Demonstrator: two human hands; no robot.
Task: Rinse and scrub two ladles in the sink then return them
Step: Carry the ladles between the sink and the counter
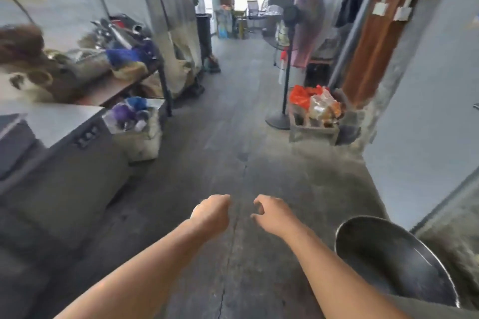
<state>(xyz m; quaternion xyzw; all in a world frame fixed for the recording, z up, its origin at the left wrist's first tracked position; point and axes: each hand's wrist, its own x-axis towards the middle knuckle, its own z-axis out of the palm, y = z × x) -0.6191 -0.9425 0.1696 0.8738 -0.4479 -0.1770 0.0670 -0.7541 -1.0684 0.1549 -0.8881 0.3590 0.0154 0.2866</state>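
Note:
Both my arms reach forward over a bare concrete floor. My left hand [211,212] is loosely curled with nothing in it. My right hand [272,212] has its fingers bent and apart, also holding nothing. No ladle and no sink can be made out in this blurred view. A cluttered table [121,83] at the left carries several metal utensils and pots [114,33], too blurred to name one by one.
A steel counter [59,122] runs along the left. A white bin of bags [140,127] stands beside it. A pedestal fan [285,65] and a crate with orange bags [313,114] stand at the right. A large dark metal basin [394,259] sits low right. The corridor floor [233,124] stretches ahead.

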